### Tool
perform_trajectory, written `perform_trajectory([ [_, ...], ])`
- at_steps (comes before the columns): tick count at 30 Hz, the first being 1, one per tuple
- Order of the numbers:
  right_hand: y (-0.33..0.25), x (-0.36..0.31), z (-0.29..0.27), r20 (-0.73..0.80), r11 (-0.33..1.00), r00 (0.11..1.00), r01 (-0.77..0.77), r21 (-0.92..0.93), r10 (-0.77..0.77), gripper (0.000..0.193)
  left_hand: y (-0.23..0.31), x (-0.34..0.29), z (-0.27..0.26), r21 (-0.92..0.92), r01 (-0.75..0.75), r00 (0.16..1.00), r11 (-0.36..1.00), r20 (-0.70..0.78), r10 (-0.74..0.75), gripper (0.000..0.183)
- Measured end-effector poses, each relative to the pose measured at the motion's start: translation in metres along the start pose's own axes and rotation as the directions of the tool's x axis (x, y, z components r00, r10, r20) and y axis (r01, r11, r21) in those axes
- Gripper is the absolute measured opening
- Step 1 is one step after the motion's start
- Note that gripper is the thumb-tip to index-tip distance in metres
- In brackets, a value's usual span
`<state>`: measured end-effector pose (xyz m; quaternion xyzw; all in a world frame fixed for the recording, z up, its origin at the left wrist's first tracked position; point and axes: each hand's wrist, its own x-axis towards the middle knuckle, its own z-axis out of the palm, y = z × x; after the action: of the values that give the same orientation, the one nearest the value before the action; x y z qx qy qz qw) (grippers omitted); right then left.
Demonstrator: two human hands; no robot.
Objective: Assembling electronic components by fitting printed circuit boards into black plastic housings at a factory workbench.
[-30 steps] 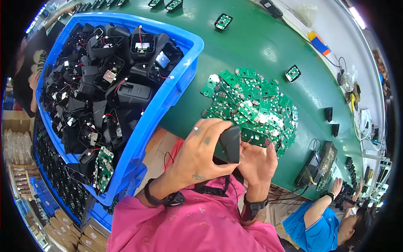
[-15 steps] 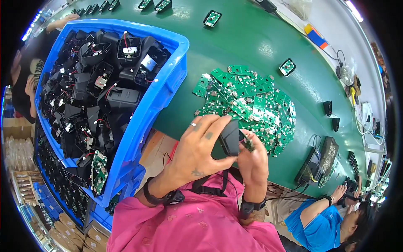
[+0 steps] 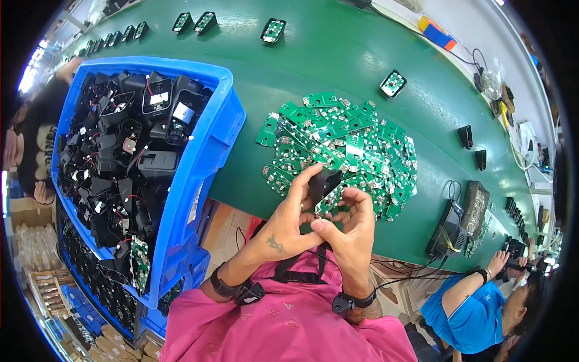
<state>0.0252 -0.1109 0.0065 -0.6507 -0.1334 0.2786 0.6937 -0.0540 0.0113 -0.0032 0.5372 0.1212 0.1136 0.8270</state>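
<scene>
L grip (image 3: 284,224) curled round black housing (image 3: 322,183), R grip (image 3: 351,228) pinching green PCB (image 3: 330,201) against it, btwn both; any wire's hidden, could get nipped; PCB might drop nr PCB pile (image 3: 356,142) just beyond if R grip loosens.

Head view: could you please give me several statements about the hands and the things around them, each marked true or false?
1. The left hand holds a black housing. True.
2. The right hand lies flat on the table. False: the right hand has its fingers on a green board at the housing.
3. The pile of boards sits inside the bin. False: the pile lies on the green table.
4. The blue bin is left of the pile. True.
5. The co-worker at the right wears a red shirt. False: that shirt is blue.
6. The bin contains more housings. True.
</scene>
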Motion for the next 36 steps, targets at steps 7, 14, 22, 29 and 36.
perform_trajectory([
  [7, 0.003, 0.000, -0.009, -0.056, 0.999, 0.998, -0.039, -0.023, 0.038, 0.031, -0.007, 0.000, 0.002, -0.045, 0.169, 0.983, 0.985, -0.060, -0.172, 0.071],
  [14, -0.009, 0.002, -0.012, -0.088, 0.837, 0.932, 0.271, -0.476, -0.352, 0.011, -0.017, 0.001, 0.008, 0.202, 0.141, 0.988, 0.969, -0.085, -0.126, 0.063],
  [22, -0.024, 0.001, -0.015, 0.083, 0.980, 0.978, -0.194, 0.042, 0.190, 0.013, -0.007, -0.001, 0.012, 0.460, 0.046, 0.998, 0.887, 0.012, -0.058, 0.062],
  [29, -0.019, -0.008, -0.016, 0.081, 0.874, 0.950, 0.309, -0.376, -0.301, 0.005, 0.005, -0.005, 0.017, 0.490, -0.074, 0.993, 0.869, -0.041, 0.108, 0.064],
  [36, -0.031, 0.004, -0.026, 0.288, 0.769, 0.912, 0.402, -0.496, -0.292, 0.004, 0.027, -0.006, 0.010, 0.477, 0.046, 0.998, 0.878, 0.022, -0.064, 0.064],
])
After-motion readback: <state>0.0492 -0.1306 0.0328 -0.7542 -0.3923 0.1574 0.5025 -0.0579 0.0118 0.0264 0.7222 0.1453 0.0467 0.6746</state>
